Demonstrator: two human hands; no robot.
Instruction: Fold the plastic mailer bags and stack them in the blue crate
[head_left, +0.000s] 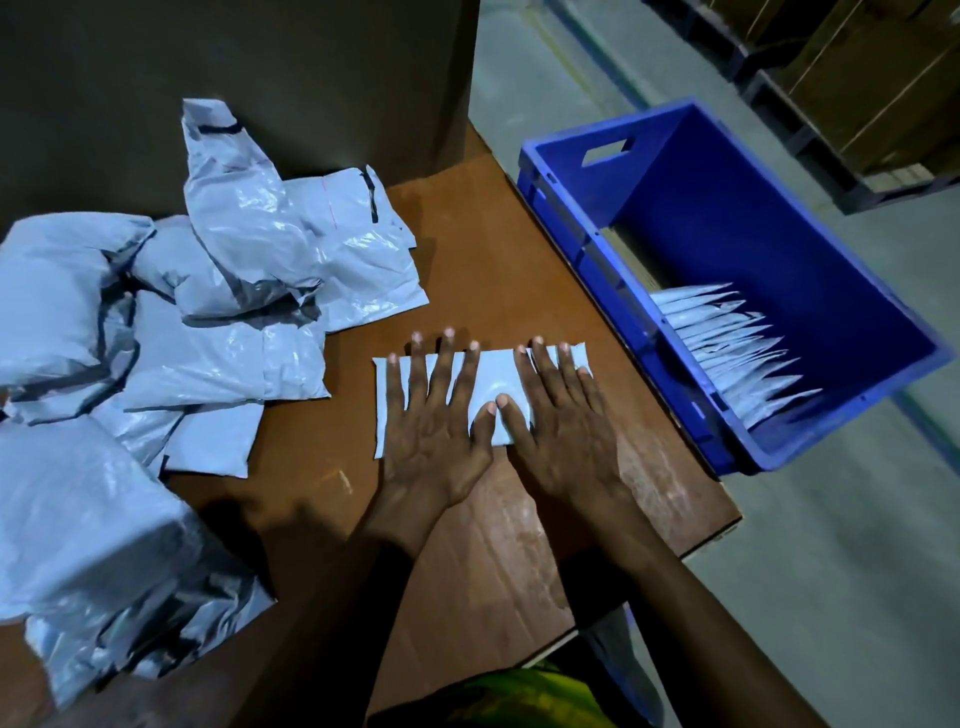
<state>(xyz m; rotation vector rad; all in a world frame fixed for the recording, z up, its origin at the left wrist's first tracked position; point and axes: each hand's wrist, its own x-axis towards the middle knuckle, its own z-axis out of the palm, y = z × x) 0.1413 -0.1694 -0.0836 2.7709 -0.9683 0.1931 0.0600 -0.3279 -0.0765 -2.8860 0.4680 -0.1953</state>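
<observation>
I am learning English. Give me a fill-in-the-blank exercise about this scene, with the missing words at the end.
1. The crate is ____ in colour.
2. The pile of unfolded bags lies to the ____ of the left hand.
3. The left hand and right hand press on ____ folded bag.
Missing words: blue; left; one.

Folded mailer bag (493, 374): face largely covered by left hand (436, 421) and right hand (563, 421).
Pile of unfolded mailer bags (104, 338): cropped by left edge; lower bags buried.
Stacked folded bags (727, 348): lower ends hidden behind near wall of blue crate (587, 249); count unreadable.
Cartons (872, 78): cropped at top right corner, dim.
Green garment (519, 696): cropped by bottom edge, blurred.
</observation>
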